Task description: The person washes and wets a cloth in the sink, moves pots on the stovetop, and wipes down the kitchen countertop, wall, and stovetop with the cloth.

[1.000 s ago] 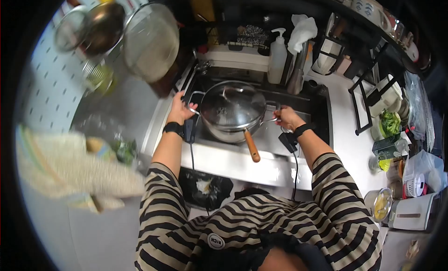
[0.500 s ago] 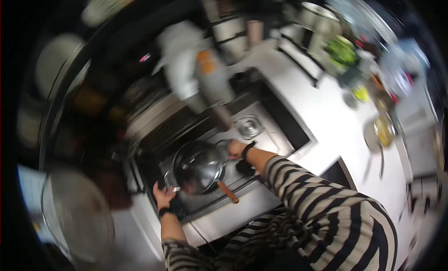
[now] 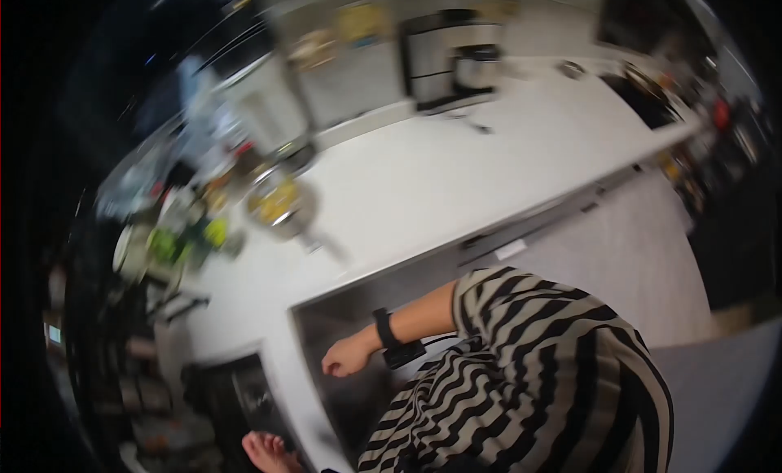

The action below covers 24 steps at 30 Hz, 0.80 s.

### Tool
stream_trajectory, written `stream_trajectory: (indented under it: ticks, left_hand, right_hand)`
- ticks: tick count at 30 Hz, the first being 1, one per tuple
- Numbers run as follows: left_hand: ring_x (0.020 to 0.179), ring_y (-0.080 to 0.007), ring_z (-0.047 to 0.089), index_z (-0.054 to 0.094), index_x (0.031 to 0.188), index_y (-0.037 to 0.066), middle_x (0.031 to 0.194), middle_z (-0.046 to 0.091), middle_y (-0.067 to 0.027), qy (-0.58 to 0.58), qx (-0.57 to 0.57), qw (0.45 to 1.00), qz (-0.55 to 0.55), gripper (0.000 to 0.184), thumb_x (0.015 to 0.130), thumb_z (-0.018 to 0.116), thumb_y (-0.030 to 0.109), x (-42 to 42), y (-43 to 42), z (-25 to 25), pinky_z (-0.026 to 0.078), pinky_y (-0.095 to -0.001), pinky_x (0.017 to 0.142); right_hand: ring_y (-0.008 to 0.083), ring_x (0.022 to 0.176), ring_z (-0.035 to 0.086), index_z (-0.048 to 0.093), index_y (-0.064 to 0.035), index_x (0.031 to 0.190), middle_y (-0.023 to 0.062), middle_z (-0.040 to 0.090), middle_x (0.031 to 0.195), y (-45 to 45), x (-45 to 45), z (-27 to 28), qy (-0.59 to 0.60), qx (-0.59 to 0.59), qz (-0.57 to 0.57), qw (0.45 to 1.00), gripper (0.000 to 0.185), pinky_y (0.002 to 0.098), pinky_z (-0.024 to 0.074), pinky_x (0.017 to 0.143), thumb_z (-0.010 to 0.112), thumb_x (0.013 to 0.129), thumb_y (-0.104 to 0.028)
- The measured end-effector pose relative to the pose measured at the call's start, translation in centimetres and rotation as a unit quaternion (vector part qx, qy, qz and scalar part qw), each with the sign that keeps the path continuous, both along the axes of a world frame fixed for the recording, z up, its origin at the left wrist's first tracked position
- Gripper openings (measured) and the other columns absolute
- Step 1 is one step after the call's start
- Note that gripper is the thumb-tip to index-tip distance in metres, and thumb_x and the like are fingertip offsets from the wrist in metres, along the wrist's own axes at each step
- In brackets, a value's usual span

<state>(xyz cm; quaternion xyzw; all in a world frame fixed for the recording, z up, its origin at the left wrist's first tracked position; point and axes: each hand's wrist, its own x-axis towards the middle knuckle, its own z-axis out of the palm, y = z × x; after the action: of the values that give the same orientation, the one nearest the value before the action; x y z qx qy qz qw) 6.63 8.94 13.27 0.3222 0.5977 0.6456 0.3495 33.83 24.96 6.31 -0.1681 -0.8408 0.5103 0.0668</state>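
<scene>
My right hand (image 3: pixel 349 356), with a dark band at the wrist, hangs in the air in front of the white counter (image 3: pixel 399 180). Its fingers are curled in and nothing shows in them. Low in the view, my left hand (image 3: pixel 269 450) is near the dark stove area (image 3: pixel 248 391); its fingers are loosely bent, hold nothing visible, and the rest of the hand is cut off by the frame. On the counter beyond my right hand stands a handled metal pan or strainer (image 3: pixel 287 222) with yellow pieces (image 3: pixel 275 198) in it.
A coffee maker (image 3: pixel 452 62) stands against the back wall. Green vegetables (image 3: pixel 165 245), jars and plastic bags crowd the counter's left side. A dark recess (image 3: pixel 639 100) holding metal items is at the far right, and pale floor (image 3: pixel 603 261) lies below the counter's edge.
The view has swung to the right, away from the wok on the stove. My right hand has left the wok's handle; my left hand has come away from beside the wok.
</scene>
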Motion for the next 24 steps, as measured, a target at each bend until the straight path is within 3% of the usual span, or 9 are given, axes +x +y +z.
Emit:
stream_trajectory:
  ticks: [2, 4, 6, 8, 9, 11, 15, 21, 24]
  left_hand:
    - [0.059, -0.0073, 0.048, 0.052, 0.091, 0.008, 0.070, 0.048, 0.0018, 0.095, -0.039, 0.976, -0.192, 0.010, 0.091, 0.056, 0.018, 10.4, 6.2, -1.5, 0.039, -0.0196, 0.052]
    - [0.064, -0.0251, 0.060, 0.054, 0.105, 0.003, 0.071, 0.059, -0.0056, 0.197, -0.101, 0.907, -0.359, 0.022, 0.087, 0.059, 0.015, 22.7, 9.6, -2.4, 0.050, -0.0333, 0.059]
    - [0.078, -0.0289, 0.062, 0.053, 0.107, 0.001, 0.085, 0.063, -0.0134, 0.466, -0.037, 0.734, -0.493, 0.031, 0.084, 0.064, 0.019, 35.5, 10.2, 0.0, 0.050, -0.0346, 0.067]
    - [0.090, -0.0317, 0.061, 0.051, 0.114, 0.000, 0.097, 0.062, -0.0171, 0.528, 0.106, 0.572, -0.618, 0.043, 0.082, 0.066, 0.023, 43.9, 11.5, -2.5, 0.048, -0.0368, 0.077]
    - [0.094, -0.0306, 0.060, 0.050, 0.118, 0.000, 0.102, 0.061, -0.0175, 0.490, 0.080, 0.557, -0.666, 0.047, 0.081, 0.067, 0.023, 48.2, 11.2, -1.7, 0.047, -0.0364, 0.080]
    - [0.103, -0.0283, 0.058, 0.047, 0.126, 0.001, 0.110, 0.060, -0.0184, 0.411, 0.018, 0.521, -0.748, 0.055, 0.080, 0.068, 0.023, 56.5, 10.7, 0.4, 0.045, -0.0356, 0.088]
    - [0.101, -0.0306, 0.059, 0.045, 0.128, 0.001, 0.108, 0.061, -0.0179, 0.415, 0.060, 0.457, -0.784, 0.059, 0.079, 0.069, 0.024, 69.2, 13.1, 0.8, 0.046, -0.0351, 0.086]
    - [0.104, -0.0354, 0.056, 0.048, 0.124, -0.003, 0.112, 0.059, -0.0224, 0.469, 0.132, 0.386, -0.783, 0.056, 0.080, 0.067, 0.027, 88.9, 16.7, 0.3, 0.045, -0.0390, 0.088]
    - [0.106, -0.0353, 0.055, 0.048, 0.124, -0.003, 0.114, 0.058, -0.0228, 0.433, 0.190, 0.292, -0.831, 0.056, 0.081, 0.066, 0.028, 101.1, 15.6, 1.5, 0.044, -0.0385, 0.090]
  right_hand:
    - [0.0320, 0.096, 0.060, 0.059, 0.0009, 0.108, 0.0190, 0.064, 0.101, -1.3, 13.2, -0.7, 0.025, 0.005, -0.139, 0.990, 0.037, 0.0388, 0.0473, 0.083, 0.054, 0.076, -0.018]
    - [0.0261, 0.099, 0.060, 0.055, 0.0014, 0.114, 0.0159, 0.063, 0.105, -4.9, 26.1, -1.3, -0.021, -0.033, -0.271, 0.962, 0.036, 0.0353, 0.0468, 0.086, 0.053, 0.085, -0.020]
    - [0.0217, 0.100, 0.059, 0.054, 0.0028, 0.117, 0.0154, 0.062, 0.108, -9.7, 36.7, -1.4, -0.045, -0.114, -0.417, 0.901, 0.038, 0.0312, 0.0470, 0.086, 0.054, 0.087, -0.021]
    - [0.0214, 0.099, 0.059, 0.052, 0.0014, 0.120, 0.0137, 0.061, 0.110, -14.8, 45.0, 1.2, -0.048, -0.168, -0.535, 0.827, 0.041, 0.0316, 0.0479, 0.084, 0.054, 0.090, -0.026]
    - [0.0201, 0.098, 0.059, 0.051, -0.0008, 0.123, 0.0114, 0.060, 0.111, -17.0, 48.3, 3.2, -0.021, -0.250, -0.593, 0.765, 0.040, 0.0314, 0.0487, 0.083, 0.054, 0.091, -0.025]
    - [0.0164, 0.092, 0.059, 0.052, -0.0010, 0.121, 0.0080, 0.062, 0.104, -20.4, 54.5, 3.0, 0.080, -0.242, -0.682, 0.685, 0.038, 0.0292, 0.0493, 0.077, 0.054, 0.090, -0.023]
    - [0.0136, 0.090, 0.059, 0.053, -0.0025, 0.120, 0.0054, 0.062, 0.104, -26.4, 66.2, 2.6, 0.216, -0.199, -0.804, 0.516, 0.034, 0.0278, 0.0497, 0.075, 0.054, 0.091, -0.022]
    - [0.0141, 0.092, 0.060, 0.052, -0.0027, 0.118, 0.0065, 0.062, 0.106, -38.3, 77.7, 0.4, 0.198, -0.169, -0.923, 0.283, 0.032, 0.0281, 0.0497, 0.076, 0.055, 0.091, -0.020]
    - [0.0135, 0.087, 0.060, 0.053, -0.0015, 0.116, 0.0073, 0.063, 0.103, -42.9, 81.6, 1.0, 0.190, -0.134, -0.963, 0.134, 0.033, 0.0259, 0.0492, 0.069, 0.058, 0.089, -0.020]
